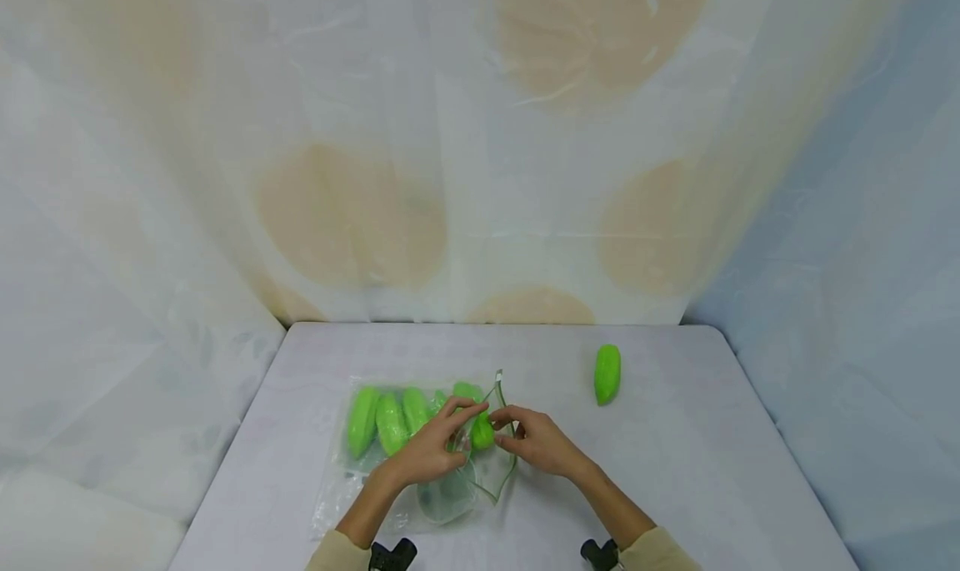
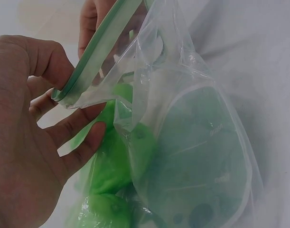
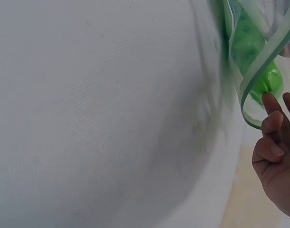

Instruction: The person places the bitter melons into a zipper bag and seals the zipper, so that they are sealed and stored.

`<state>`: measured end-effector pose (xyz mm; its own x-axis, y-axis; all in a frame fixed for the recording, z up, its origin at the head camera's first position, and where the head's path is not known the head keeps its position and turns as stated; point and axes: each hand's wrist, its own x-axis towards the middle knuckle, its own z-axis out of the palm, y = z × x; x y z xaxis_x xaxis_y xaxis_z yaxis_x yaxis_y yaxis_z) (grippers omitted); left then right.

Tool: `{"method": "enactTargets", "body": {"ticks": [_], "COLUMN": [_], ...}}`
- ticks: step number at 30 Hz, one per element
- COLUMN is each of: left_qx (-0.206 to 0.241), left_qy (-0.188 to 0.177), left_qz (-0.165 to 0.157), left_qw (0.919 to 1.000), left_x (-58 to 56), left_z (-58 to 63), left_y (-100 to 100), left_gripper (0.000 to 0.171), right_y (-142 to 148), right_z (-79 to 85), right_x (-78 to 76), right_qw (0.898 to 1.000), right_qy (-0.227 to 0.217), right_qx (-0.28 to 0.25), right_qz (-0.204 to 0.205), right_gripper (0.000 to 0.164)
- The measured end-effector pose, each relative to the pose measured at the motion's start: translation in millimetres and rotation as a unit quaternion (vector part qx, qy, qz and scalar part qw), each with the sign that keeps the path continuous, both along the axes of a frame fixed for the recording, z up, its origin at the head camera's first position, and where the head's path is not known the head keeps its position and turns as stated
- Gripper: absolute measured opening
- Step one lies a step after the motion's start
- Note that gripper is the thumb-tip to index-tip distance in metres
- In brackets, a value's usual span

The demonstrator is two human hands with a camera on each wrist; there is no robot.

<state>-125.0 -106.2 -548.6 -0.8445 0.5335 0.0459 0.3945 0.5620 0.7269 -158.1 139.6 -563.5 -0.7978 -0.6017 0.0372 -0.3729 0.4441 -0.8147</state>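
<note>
A clear zip bag [image 1: 442,498] with a green-edged mouth and a pale green panel lies in front of me, its mouth gaping to the right. Several bright green, cucumber-like vegetables [image 1: 391,423] show through its plastic. My left hand [image 1: 429,453] pinches the mouth's green rim [image 2: 95,47] between thumb and fingers, its other fingers spread against the bag. At the mouth, my right hand [image 1: 542,443] reaches in with its fingers extended. One fingertip [image 3: 269,99] meets the end of a green vegetable [image 3: 270,81] just inside the opening.
Another green vegetable [image 1: 607,374] lies alone at the back right of the white table [image 1: 712,471]. Pale plastic sheeting with orange circles [image 1: 352,212] hangs behind the table, and more sheeting covers both sides.
</note>
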Motion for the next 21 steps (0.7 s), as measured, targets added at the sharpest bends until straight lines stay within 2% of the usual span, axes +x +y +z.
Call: {"method": "enactTargets", "body": {"ticks": [6, 18, 21], "left_qx": [0.003, 0.007, 0.008], "left_qy": [-0.004, -0.010, -0.012], "left_qz": [0.002, 0.002, 0.000], "left_qw": [1.0000, 0.9999, 0.9999], "left_x": [-0.5, -0.8, -0.3], "left_z": [0.6, 1.9, 2.9], "left_y": [-0.6, -1.8, -1.5], "left_gripper": [0.083, 0.083, 0.082], "right_y": [-1.6, -7.4, -7.7], "right_z": [2.2, 0.0, -1.5], "right_x": [2.0, 3.7, 3.6], "right_qw": [1.000, 0.997, 0.997], "right_qy": [-0.009, -0.037, -0.037], "right_qx": [-0.019, -0.039, -0.036], "right_qz": [0.016, 0.058, 0.055], "right_gripper": [0.025, 0.028, 0.028]}}
